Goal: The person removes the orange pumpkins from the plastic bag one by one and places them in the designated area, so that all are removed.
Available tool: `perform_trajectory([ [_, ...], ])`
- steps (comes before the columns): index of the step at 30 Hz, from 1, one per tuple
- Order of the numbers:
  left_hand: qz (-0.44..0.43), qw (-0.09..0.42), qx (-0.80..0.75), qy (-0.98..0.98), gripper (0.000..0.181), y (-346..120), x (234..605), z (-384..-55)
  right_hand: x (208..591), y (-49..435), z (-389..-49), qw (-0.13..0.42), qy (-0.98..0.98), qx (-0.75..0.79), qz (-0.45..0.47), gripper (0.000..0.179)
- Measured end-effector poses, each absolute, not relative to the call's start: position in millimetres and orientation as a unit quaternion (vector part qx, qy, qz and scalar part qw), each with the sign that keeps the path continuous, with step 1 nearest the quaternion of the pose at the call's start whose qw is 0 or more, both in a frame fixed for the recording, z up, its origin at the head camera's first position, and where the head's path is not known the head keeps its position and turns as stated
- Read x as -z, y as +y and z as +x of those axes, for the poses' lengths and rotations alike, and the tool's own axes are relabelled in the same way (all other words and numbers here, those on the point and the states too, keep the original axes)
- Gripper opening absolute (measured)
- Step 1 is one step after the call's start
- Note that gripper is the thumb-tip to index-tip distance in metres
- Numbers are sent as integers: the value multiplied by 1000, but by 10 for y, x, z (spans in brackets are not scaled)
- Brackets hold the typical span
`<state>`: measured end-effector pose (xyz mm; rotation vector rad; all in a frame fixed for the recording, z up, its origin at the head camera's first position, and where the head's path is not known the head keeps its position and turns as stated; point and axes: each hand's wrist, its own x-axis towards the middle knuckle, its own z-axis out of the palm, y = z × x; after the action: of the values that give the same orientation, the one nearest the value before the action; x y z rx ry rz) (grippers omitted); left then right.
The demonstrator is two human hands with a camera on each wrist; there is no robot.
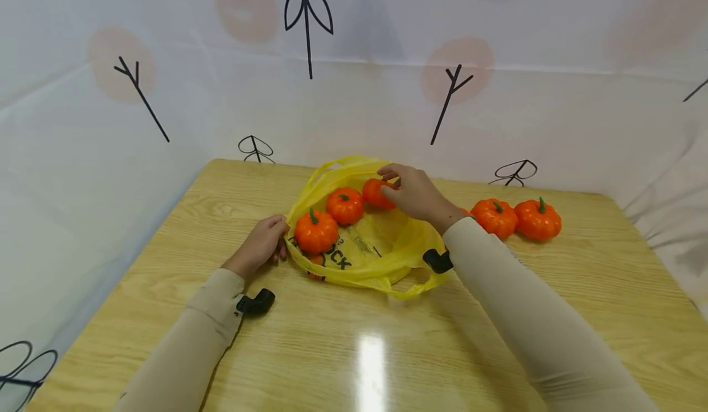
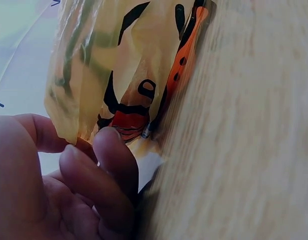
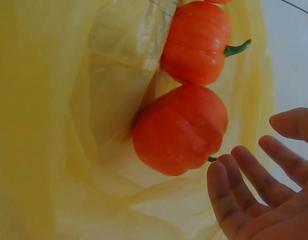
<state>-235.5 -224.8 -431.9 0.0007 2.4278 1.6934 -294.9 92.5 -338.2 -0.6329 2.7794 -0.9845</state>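
Left hand (image 1: 259,247) pinches the left rim of the thin yellow plastic bag (image 1: 423,237), fingers curled. Bag lies mouth-open on the light wood-grain table (image 1: 310,350). Right hand (image 1: 417,194) is over the bag's far side, fingers spread wide, fingertips just beside the stem of a glossy orange ribbed pumpkin (image 1: 376,194); no grip, can't tell if they touch.

Two more orange pumpkins with green stems, the left one (image 1: 316,232) and the middle one (image 1: 345,206), sit inside. Outside, right of the bag: two in full view (image 1: 495,218) (image 1: 538,220), plus one mostly hidden by the right sleeve (image 1: 509,270).

Risks, my read: if the left pinch slips, limp film could fold over the mouth. Black angled wrist mount (image 1: 437,261) overlaps the right rim in the head view; could snag and drag the bag. Round pumpkins may roll if the film gets tugged.
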Motion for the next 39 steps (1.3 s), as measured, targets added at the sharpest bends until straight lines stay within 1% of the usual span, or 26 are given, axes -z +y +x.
perform_trajectory([
  [6,0,93,-572,815,26,-2251,4353,-2357,3435,907,-2992,67,928,303,-209,46],
  [15,-1,92,-569,817,26,-2246,4326,-2367,3511,894,-3043,42,938,255,-231,46],
  [31,0,92,-568,818,24,-2260,4368,-2359,3618,939,-2998,46,942,241,-227,54],
  [39,8,90,-571,816,25,-2249,4321,-2342,3664,959,-2957,67,953,217,-203,61],
])
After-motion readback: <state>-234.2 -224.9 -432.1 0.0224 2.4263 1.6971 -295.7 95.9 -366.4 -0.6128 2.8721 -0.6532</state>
